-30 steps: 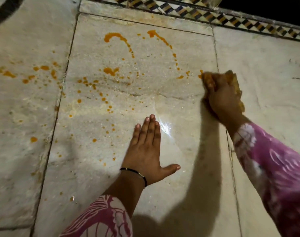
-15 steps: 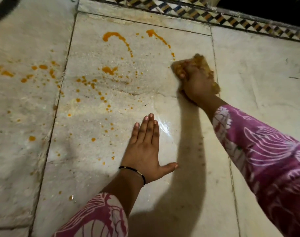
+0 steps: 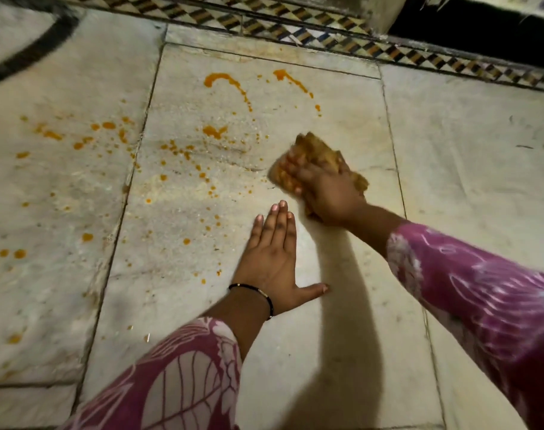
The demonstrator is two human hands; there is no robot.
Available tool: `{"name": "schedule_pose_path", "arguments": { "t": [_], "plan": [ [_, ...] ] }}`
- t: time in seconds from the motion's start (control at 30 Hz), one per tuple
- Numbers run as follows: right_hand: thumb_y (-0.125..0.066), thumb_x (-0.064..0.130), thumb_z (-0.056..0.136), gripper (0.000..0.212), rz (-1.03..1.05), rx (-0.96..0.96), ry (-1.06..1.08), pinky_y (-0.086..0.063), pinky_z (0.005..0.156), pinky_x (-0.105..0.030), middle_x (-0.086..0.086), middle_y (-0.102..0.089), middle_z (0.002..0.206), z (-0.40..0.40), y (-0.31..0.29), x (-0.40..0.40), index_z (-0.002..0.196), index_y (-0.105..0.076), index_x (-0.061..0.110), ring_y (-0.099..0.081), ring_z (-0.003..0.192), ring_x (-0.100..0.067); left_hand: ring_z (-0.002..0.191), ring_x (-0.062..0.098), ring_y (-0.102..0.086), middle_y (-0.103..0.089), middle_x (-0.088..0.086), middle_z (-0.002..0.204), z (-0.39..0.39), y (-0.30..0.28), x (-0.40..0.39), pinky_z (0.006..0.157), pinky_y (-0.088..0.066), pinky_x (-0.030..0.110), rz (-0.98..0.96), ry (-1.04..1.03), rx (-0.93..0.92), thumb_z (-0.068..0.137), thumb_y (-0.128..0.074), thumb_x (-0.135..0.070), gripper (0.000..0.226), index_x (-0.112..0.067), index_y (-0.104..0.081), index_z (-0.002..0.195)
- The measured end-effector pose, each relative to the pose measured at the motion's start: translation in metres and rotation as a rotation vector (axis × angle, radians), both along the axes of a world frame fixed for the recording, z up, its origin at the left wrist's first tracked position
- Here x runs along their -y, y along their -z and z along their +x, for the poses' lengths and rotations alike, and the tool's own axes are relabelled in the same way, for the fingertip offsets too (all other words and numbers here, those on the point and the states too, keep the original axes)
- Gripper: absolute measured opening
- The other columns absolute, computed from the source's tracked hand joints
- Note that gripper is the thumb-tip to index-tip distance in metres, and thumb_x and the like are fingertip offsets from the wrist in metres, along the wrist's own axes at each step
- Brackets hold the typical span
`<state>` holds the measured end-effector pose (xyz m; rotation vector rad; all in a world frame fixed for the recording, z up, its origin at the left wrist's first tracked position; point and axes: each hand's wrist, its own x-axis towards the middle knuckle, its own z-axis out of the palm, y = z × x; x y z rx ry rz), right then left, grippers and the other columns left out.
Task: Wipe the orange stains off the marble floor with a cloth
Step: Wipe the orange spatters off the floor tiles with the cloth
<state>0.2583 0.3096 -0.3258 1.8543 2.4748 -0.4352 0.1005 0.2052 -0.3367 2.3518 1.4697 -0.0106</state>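
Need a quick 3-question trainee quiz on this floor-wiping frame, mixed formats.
1. True or false: the left hand lies flat, palm down, on the pale marble floor.
2. Which hand has its grip on the crumpled orange-stained cloth? A) left B) right C) both
3. Fill in: most remaining orange stains lie to the ___ of the cloth in the head view.

Key: 1 true; 2 B, the right hand; 3 left.

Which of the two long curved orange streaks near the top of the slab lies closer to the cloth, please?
The right-hand streak: its lower end trails down towards the cloth, while the hooked left streak sits farther off.
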Motion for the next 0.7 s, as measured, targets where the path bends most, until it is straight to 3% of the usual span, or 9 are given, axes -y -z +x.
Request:
{"name": "schedule_pose_path", "arguments": {
  "t": [0.1,0.2,0.3,0.37,0.43,0.5,0.57,0.63,0.7],
  "plan": [
    [-0.025,0.041,0.085,0.058,-0.001,-0.012,-0.046,-0.004,0.115,-0.051,0.015,-0.018,0.153,0.042,-0.007,0.061,0.143,-0.021,0.042,-0.019,0.143,-0.016,0.141,0.028,0.025,0.026,0.018,0.153,-0.007,-0.004,-0.001,0.116,0.015,0.044,-0.028,0.037,0.012,0.07,-0.024,-0.087,0.122,0.0,0.018,0.143],
    [-0.038,0.027,0.093,0.052,-0.043,0.004,0.218,-0.023,0.113,-0.043,0.004,-0.025,0.155,0.074,-0.012,0.042,0.144,-0.031,0.037,-0.028,0.139,-0.025,0.14,0.024,0.027,0.027,0.014,0.153,-0.027,-0.004,0.001,0.115,0.016,0.041,-0.064,0.073,0.062,0.069,-0.029,-0.087,0.121,-0.004,0.019,0.144],
    [-0.042,0.024,0.092,0.044,-0.08,-0.055,0.286,-0.021,0.113,-0.041,-0.007,-0.037,0.148,0.028,-0.004,-0.005,0.135,-0.045,0.033,-0.031,0.136,-0.025,0.14,0.024,0.028,0.028,0.014,0.153,-0.054,-0.007,0.012,0.115,0.017,0.042,-0.03,0.048,0.024,0.064,-0.032,-0.09,0.127,-0.004,0.02,0.144],
    [-0.043,0.033,0.089,0.049,-0.077,-0.04,0.155,-0.011,0.115,-0.053,0.004,-0.03,0.153,-0.023,0.004,0.0,0.138,-0.04,0.039,-0.021,0.142,-0.022,0.14,0.027,0.028,0.028,0.017,0.152,-0.064,-0.009,0.016,0.114,0.018,0.043,-0.012,0.058,-0.049,0.06,-0.033,-0.091,0.133,-0.002,0.02,0.143],
    [-0.049,0.029,0.09,0.06,-0.079,0.031,-0.014,-0.003,0.114,-0.058,0.012,-0.021,0.156,-0.053,0.004,0.04,0.144,-0.027,0.04,-0.013,0.144,-0.018,0.14,0.03,0.027,0.029,0.019,0.151,-0.072,-0.015,0.013,0.114,0.018,0.044,-0.032,0.065,-0.108,0.056,-0.037,-0.092,0.139,-0.001,0.022,0.142],
    [-0.042,0.034,0.091,0.058,-0.052,0.025,-0.089,-0.008,0.114,-0.057,0.013,-0.019,0.156,-0.04,-0.011,0.082,0.145,-0.021,0.042,-0.014,0.145,-0.017,0.14,0.032,0.027,0.031,0.02,0.15,-0.078,-0.018,0.007,0.112,0.018,0.042,-0.052,0.064,-0.116,0.053,-0.043,-0.092,0.144,0.0,0.024,0.141],
    [-0.032,0.04,0.093,0.053,-0.137,0.1,-0.089,-0.015,0.114,-0.054,0.014,-0.014,0.157,-0.008,-0.023,0.111,0.142,-0.014,0.046,-0.012,0.145,-0.016,0.14,0.032,0.026,0.032,0.02,0.15,-0.086,-0.024,0.005,0.111,0.017,0.041,-0.067,0.102,-0.123,0.052,-0.047,-0.091,0.146,0.0,0.025,0.141],
    [-0.041,0.03,0.096,0.06,-0.215,0.18,0.02,-0.014,0.115,-0.053,0.013,-0.006,0.158,0.02,-0.029,0.12,0.139,-0.004,0.048,-0.007,0.146,-0.017,0.14,0.031,0.026,0.033,0.019,0.149,-0.096,-0.026,0.008,0.111,0.017,0.04,-0.104,0.107,-0.127,0.05,-0.048,-0.091,0.147,-0.001,0.026,0.14],
    [-0.046,0.023,0.095,0.067,-0.217,0.168,0.174,-0.011,0.115,-0.054,0.009,-0.003,0.16,0.015,-0.021,0.097,0.145,-0.006,0.045,-0.004,0.146,-0.021,0.139,0.03,0.028,0.035,0.018,0.148,-0.111,-0.025,0.012,0.111,0.017,0.041,-0.103,0.107,-0.181,0.048,-0.048,-0.092,0.149,-0.002,0.027,0.14]
  ]
}}
